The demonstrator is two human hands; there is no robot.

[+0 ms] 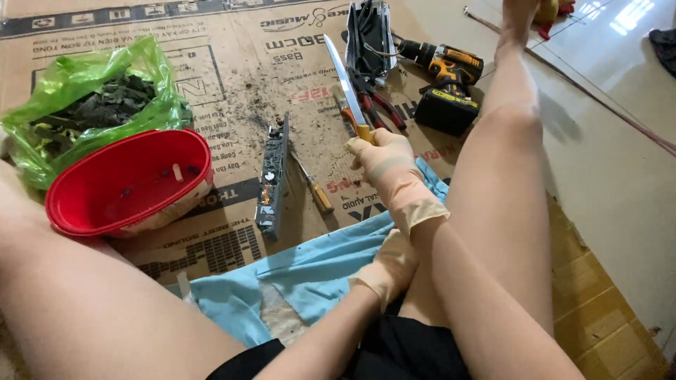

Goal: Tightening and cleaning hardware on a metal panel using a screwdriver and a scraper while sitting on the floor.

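home floor workspace | tiled floor (620, 176) | flattened cardboard (232, 77) | cordless drill (447, 84)

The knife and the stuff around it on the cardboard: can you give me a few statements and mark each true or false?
1. The right hand in a glove grips the knife by its handle, blade pointing away. True.
2. The red bowl is full of water. False: it holds only a few small bits.
3. A yellow and black cordless drill lies on the cardboard. True.
4. The left hand holds the screwdriver. False: the screwdriver lies on the cardboard by itself; that hand rests by the leg.
5. The green plastic bag is empty. False: dark scraps fill it.
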